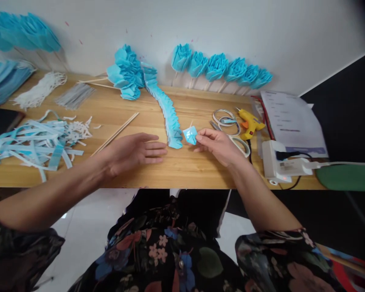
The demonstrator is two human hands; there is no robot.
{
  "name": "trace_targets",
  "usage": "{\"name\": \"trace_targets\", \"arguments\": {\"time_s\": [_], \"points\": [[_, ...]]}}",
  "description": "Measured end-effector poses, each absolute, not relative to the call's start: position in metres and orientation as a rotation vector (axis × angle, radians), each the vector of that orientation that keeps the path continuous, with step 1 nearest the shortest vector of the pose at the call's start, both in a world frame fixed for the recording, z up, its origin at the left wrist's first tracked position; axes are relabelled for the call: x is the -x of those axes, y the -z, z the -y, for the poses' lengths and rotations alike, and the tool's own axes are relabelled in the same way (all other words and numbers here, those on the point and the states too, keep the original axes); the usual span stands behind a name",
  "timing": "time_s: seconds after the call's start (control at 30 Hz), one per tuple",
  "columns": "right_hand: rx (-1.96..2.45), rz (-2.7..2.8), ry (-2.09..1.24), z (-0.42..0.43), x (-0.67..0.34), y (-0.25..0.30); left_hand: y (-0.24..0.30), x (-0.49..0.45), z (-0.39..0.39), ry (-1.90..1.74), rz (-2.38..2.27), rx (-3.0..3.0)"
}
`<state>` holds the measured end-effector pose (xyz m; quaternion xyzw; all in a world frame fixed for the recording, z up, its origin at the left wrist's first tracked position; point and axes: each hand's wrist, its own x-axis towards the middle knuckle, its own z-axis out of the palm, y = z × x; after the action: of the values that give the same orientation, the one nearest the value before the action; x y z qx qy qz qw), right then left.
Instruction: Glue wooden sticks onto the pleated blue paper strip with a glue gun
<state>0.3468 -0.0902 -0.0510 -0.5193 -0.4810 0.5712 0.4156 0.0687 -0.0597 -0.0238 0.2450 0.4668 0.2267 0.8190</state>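
Observation:
A small folded blue petal point(190, 135) is pinched between the thumb and fingers of my right hand point(214, 145), just above the wooden table. My left hand point(136, 151) hovers with its fingers stretched out and apart, holding nothing. Between the hands, a long overlapping row of folded blue petals point(167, 109) curves back toward the wall. The fingertips of my left hand are close to the near end of that row. Beside my right hand lie white-handled scissors point(241, 145) and a yellow glue gun point(250, 124).
Blue flowers on sticks point(216, 67) lean along the wall, with a blue flower cluster point(126, 73) further left. Cut strips point(33, 142), white cords point(41, 89), grey wires point(74, 95) and blue masks point(7, 79) cover the left. A white power strip point(272, 162) and paper sheet point(292, 121) sit right.

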Motion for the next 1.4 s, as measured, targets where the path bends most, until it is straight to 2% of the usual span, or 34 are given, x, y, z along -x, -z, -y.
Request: {"name": "trace_targets", "arguments": {"time_s": [0.53, 0.83, 1.1, 1.4], "points": [[1.242, 1.204, -1.552, 0.083, -0.342, 0.058, 0.062, -0.108, 0.041, -0.282, -0.782, -0.625], [1.416, 1.580, -0.930, 0.097, -0.356, 0.036, 0.053, -0.124, 0.026, -0.266, -0.923, -0.740], [1.389, 1.872, -0.955, 0.111, -0.347, 0.027, 0.056, -0.119, 0.034, -0.484, -0.798, -0.816], [1.444, 1.794, -0.857, 0.102, -0.326, 0.026, 0.058, -0.121, 0.037, -0.558, -0.761, -0.796]]}}
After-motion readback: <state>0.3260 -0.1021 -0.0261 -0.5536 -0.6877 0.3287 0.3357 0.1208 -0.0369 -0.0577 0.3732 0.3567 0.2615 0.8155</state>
